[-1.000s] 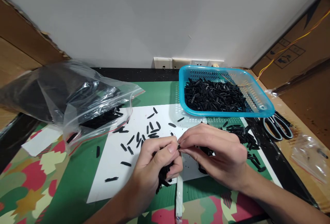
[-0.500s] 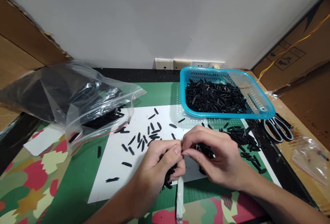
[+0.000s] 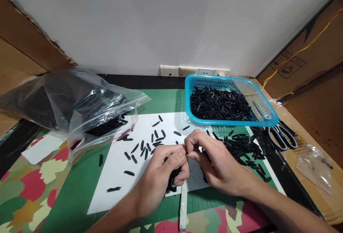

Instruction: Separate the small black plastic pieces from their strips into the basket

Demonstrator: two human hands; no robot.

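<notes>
Left hand (image 3: pixel 164 167): curled around black strips (image 3: pixel 172 186), over white paper (image 3: pixel 118 167). Right hand (image 3: pixel 215 163): pinched closed at the left's thumb, contents hidden. Step: apparently single-strip handling; next move calls for light, steady pinching.

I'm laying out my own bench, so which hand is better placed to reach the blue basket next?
Probably the right hand: it is nearer the blue basket, while the left hand holds a bunch of black pieces.
</notes>
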